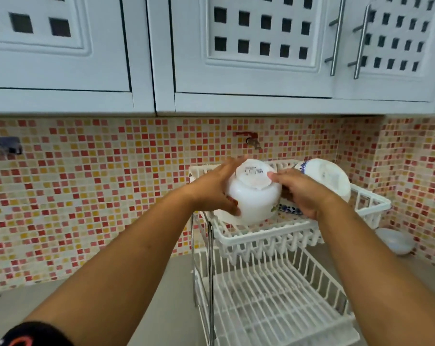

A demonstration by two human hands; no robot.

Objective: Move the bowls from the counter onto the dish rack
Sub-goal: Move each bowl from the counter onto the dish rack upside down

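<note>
A glossy white ceramic bowl (pixel 252 196) is held upside down, foot ring toward the camera, over the upper tier of the white two-tier wire dish rack (pixel 268 236). The left hand (pixel 211 189) grasps its left wall; the right hand (pixel 300 191) grips its right side, thumb on the foot ring. Behind, a white blue-patterned bowl (pixel 328 176) leans in the upper tier. The lower tier holds nothing. A pale shallow bowl (pixel 395 240) sits on the grey bench (pixel 166 295) right of the rack.
</note>
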